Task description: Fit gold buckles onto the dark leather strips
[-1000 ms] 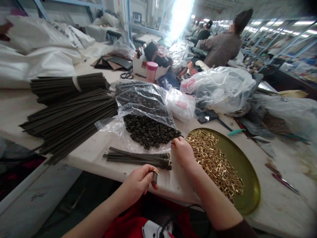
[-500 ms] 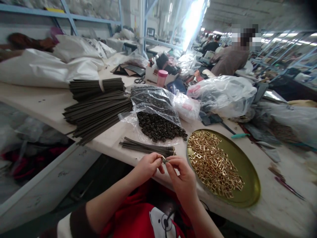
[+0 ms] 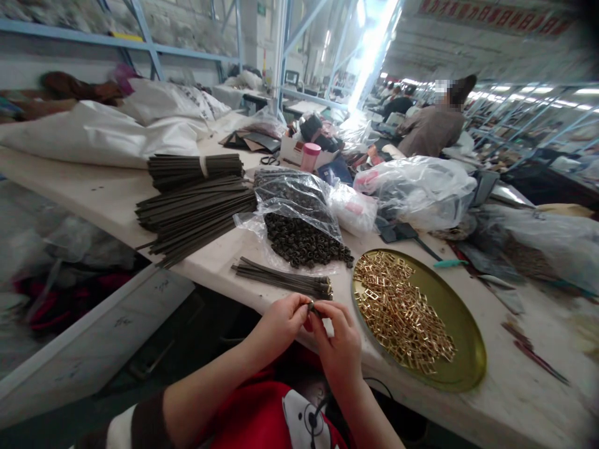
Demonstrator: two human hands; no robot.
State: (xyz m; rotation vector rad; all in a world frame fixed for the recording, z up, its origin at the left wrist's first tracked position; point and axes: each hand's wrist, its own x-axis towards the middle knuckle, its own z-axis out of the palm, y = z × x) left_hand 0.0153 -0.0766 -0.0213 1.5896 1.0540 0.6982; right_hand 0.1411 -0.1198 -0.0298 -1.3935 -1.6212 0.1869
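On the pale table [image 3: 107, 193], gold buckles [image 3: 402, 315] lie in a tray [image 3: 468, 349] at right. Near, the left hand [image 3: 283, 317] and the right hand [image 3: 340, 337] pinch 1 small dark piece [image 3: 312, 307] together.

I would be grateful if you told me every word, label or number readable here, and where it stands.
Long red-toned banner, upper right: "日" seems to recur among its characters; the rest is too blurred to read surely.
Shiny white sack, back left: dark markings, too blurred to read.
I can read nothing else.
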